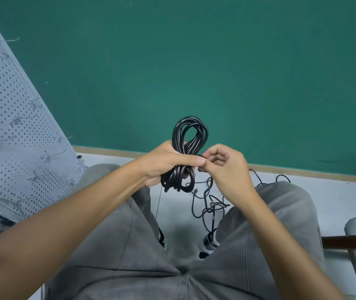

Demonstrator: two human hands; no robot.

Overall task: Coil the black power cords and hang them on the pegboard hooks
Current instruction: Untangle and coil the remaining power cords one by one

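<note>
A black power cord [189, 133] is wound into a long coil of several loops, held upright in front of me. My left hand [168, 161] grips the coil round its middle, thumb across the front. My right hand [224, 167] sits just right of the coil with fingers curled, pinching a strand at the coil's waist. More loose black cords [209, 202] lie tangled on the pale floor between my knees. The grey pegboard [10, 118] leans at the left, with thin metal hooks [21, 120] sticking out.
I sit with grey-trousered legs apart, dark shoes [209, 243] on the floor below. A green wall [216, 61] with a wooden skirting strip fills the back. A grey padded seat with a dark wooden bar [354, 241] stands at the right edge.
</note>
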